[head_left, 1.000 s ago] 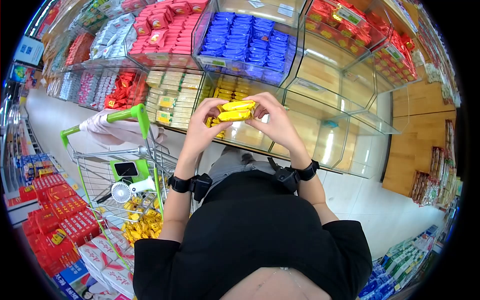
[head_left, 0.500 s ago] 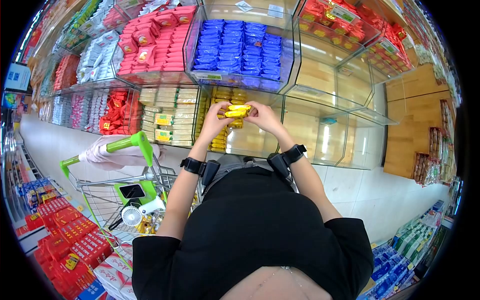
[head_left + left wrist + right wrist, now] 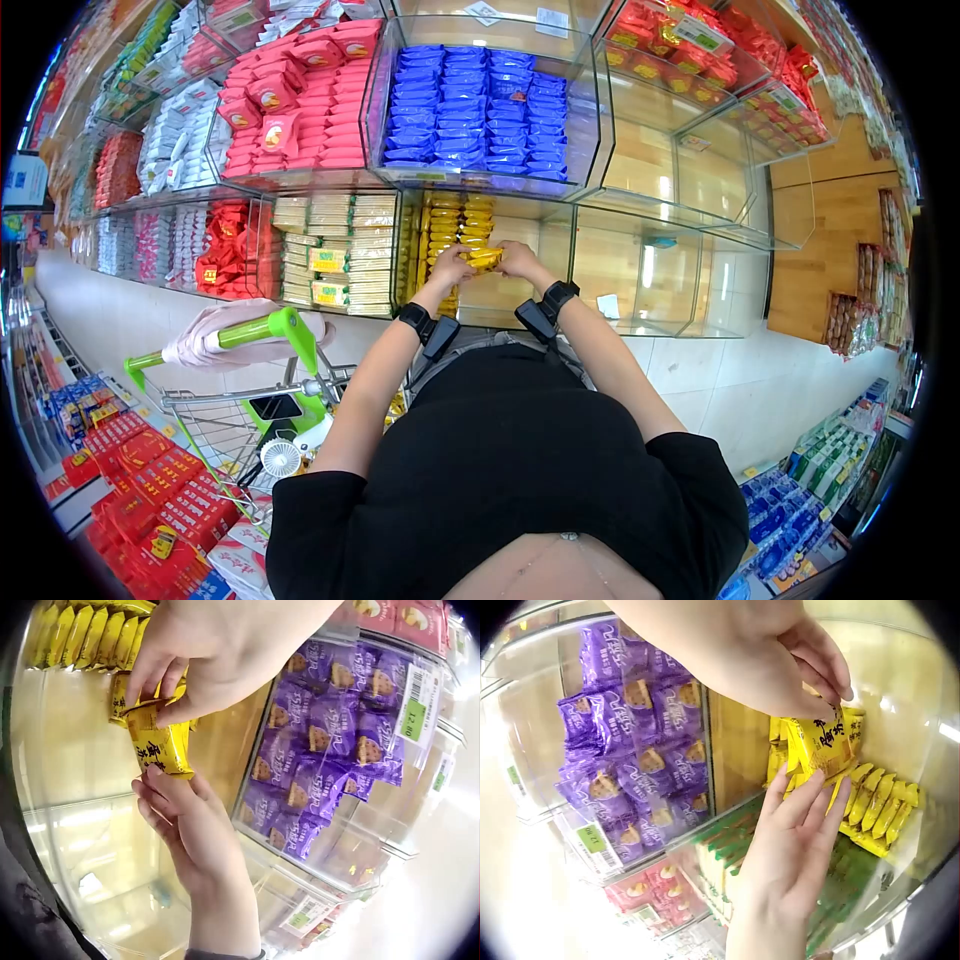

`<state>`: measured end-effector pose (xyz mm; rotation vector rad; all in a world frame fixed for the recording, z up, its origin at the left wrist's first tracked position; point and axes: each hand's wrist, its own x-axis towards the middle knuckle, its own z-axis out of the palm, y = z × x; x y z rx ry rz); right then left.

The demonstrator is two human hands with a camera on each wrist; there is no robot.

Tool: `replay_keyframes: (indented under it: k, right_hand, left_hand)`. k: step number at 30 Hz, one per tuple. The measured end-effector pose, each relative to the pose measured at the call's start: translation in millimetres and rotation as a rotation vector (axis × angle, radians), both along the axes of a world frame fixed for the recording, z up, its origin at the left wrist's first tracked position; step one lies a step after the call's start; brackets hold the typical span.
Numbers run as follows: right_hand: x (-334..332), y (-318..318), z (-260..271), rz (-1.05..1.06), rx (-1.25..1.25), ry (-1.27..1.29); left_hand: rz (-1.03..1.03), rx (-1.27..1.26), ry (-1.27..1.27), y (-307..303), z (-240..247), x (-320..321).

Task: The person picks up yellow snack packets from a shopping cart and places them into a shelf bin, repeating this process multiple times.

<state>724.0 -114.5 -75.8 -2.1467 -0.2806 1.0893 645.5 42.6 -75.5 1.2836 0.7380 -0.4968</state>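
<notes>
Both hands hold a small bundle of yellow snack packets (image 3: 485, 260) over the lower clear bin. My left hand (image 3: 452, 265) grips one end, its thumb and fingers on the wrappers; in the left wrist view that hand (image 3: 210, 660) comes from above. My right hand (image 3: 520, 262) holds the other end, its thumb on the front packet in the left wrist view. Dark lettering shows on this packet (image 3: 156, 746). Rows of similar yellow packets (image 3: 445, 220) stand in the same bin, right beside the hands. In the right wrist view, more yellow packets (image 3: 881, 802) lie beyond the left fingertips.
Blue-purple packets (image 3: 475, 110) fill the bin above, behind a clear wall. Pale boxed-looking packs (image 3: 345, 245) stand left of the yellow rows, past a divider. A shopping cart (image 3: 220, 345) with a green handle stands at the left. Bare wooden bin floor (image 3: 520, 235) lies to the right.
Both hands have gone down into the lower bin with the yellow packets, which now overlap the standing rows. The head view has shifted, and the cart sits lower in it.
</notes>
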Motion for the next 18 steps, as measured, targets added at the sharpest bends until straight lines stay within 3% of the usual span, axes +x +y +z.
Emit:
replay_keyframes:
  k: [7, 12, 18]
  right_hand:
    - [-12, -1, -30, -0.039, -0.043, 0.120]
    - [-19, 3, -45, -0.048, -0.073, 0.244]
    - [-32, 1, -73, -0.134, -0.031, 0.324]
  left_hand:
    - [0.102, -0.056, 0.119, -4, -35, -8]
    - [-0.048, 0.165, 0.080, -8, -67, -16]
    - [-0.070, 0.359, 0.040, -17, -86, -25]
